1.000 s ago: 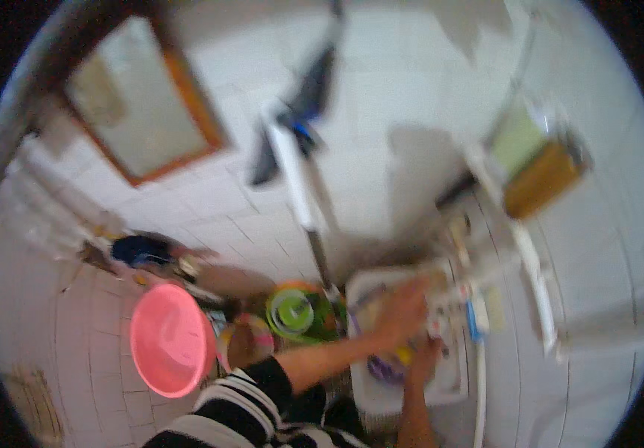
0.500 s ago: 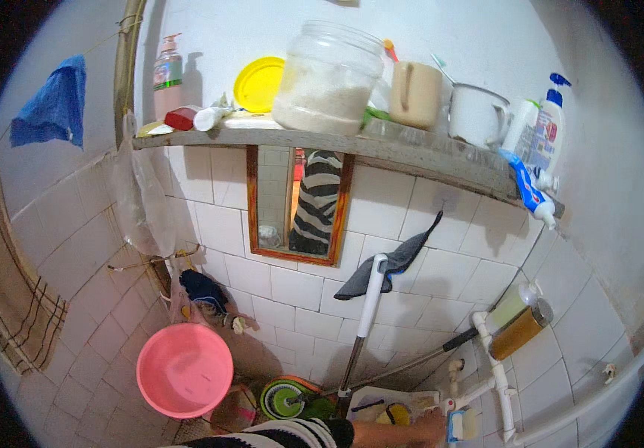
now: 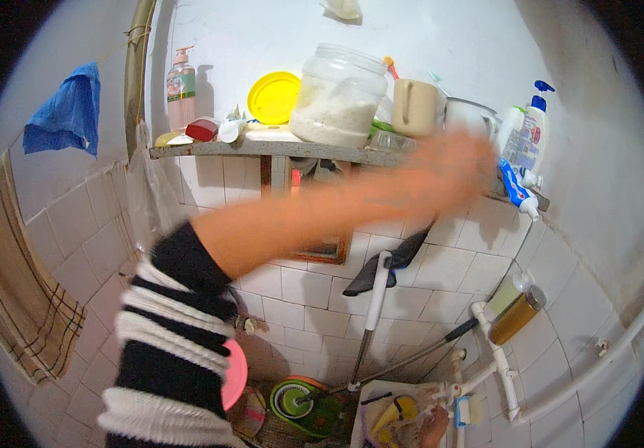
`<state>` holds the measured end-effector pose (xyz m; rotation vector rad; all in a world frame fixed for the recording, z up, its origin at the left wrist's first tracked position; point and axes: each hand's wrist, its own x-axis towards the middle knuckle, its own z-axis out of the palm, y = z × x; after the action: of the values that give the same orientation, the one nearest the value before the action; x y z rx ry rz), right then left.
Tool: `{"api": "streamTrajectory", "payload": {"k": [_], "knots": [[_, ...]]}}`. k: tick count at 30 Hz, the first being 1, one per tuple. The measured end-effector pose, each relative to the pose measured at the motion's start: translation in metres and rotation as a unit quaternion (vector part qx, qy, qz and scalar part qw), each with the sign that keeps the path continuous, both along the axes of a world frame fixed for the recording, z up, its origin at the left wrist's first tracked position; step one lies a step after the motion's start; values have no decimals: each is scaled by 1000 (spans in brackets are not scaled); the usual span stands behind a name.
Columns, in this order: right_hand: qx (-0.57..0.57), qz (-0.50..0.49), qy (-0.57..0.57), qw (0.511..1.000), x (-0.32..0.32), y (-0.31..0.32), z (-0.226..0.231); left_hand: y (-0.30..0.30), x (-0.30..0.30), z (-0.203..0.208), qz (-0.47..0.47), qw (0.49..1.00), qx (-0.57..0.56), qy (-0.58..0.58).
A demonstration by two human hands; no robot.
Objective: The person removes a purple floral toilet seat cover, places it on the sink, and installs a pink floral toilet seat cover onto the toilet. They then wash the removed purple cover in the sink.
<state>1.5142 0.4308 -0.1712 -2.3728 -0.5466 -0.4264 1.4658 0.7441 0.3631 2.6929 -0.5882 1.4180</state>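
Observation:
My left arm, in a black and white striped sleeve, reaches across the view to the right end of the shelf (image 3: 210,149). My left hand (image 3: 460,168) is smeared by motion, so its fingers cannot be made out. It covers the shelf edge in front of a white mug (image 3: 471,113). Just right of it, a blue and white toothpaste tube (image 3: 517,187) hangs over the edge. Low in the view, part of my right hand (image 3: 434,427) shows over a whitish basin (image 3: 382,392) beside a yellow object (image 3: 398,411); its fingers are unclear.
Along the shelf stand a pink pump bottle (image 3: 181,89), a yellow lid (image 3: 273,98), a large clear jar (image 3: 339,97), a beige mug (image 3: 414,107) and a white pump bottle (image 3: 535,131). Below are a white-handled pole (image 3: 376,299), white pipes (image 3: 501,366) and a pink basin (image 3: 234,373).
My left arm has risen from the lower edge, near the basin, up to the shelf's right end. It now hides most of the mirror. Part of my right hand now shows at the basin.

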Motion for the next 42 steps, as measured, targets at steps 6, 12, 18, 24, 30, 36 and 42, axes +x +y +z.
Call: {"api": "streamTrajectory", "payload": {"k": [6, 12, 18, 24, 30, 36, 42], "knots": [[162, 13, 37, 986, 14, 17, -41, 114, -9, 189, 245, 955, -39, -165], [244, -56, 136, 959, -8, 40, -2, 135, -1, 197, 427, 866, -139, 221], [74, -71, -19, 995, 4, 23, -30, 128, 10, 180, 435, 718, -173, 515], [33, -41, -17, 999, 6, 19, -32, 130, 13, 184, 357, 660, -204, 628], [84, -62, 77, 992, -7, 31, -12, 150, 20, 175, 339, 666, -227, 624], [105, -37, -45, 993, 12, -33, -90, 135, 43, 161, 378, 744, -137, 535], [90, -14, 74, 993, 6, 69, 5, 182, 44, 125, 525, 720, 83, 446]]}}
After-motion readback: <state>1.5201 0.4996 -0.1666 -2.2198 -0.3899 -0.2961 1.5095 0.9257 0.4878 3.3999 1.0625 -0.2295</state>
